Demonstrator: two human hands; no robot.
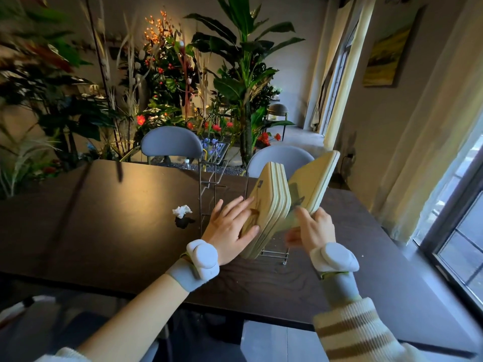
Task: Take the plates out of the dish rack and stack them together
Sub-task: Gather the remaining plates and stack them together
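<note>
A wire dish rack (pixel 209 189) stands on the dark table (pixel 117 231). Several pale yellow square plates (pixel 271 202) lean upright together at the rack's near end. My left hand (pixel 230 228) lies flat against the left face of this bunch, fingers spread. One more yellow plate (pixel 316 178) tilts away to the right, apart from the bunch at its top. My right hand (pixel 313 226) grips this plate at its lower edge.
A crumpled white tissue (pixel 182 211) lies on the table left of the rack. Two grey chairs (pixel 171 142) stand at the far side, with many plants behind. A window and curtain are on the right.
</note>
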